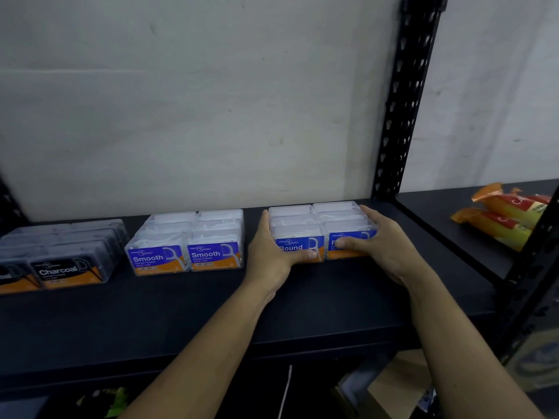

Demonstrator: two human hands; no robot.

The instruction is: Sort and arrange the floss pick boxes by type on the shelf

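Three groups of clear floss pick boxes stand on the black shelf [302, 303]. Black-labelled Charcoal boxes [63, 252] sit at the far left. Blue-labelled Smooth boxes [187, 237] stand in two rows in the middle. At the right are the blue Round boxes [320, 225], also in two rows. My left hand [272, 252] presses against the left side and front of the Round group. Against that group's right side and front lies my right hand [384, 246]. Both hands clasp the group between them, and my fingers cover part of the front labels.
A black perforated upright [402, 95] rises just behind and right of the Round boxes. Orange and yellow packets [505, 216] lie on the neighbouring shelf at the right. A white wall backs the shelf. Cardboard boxes [399, 382] show below the shelf edge.
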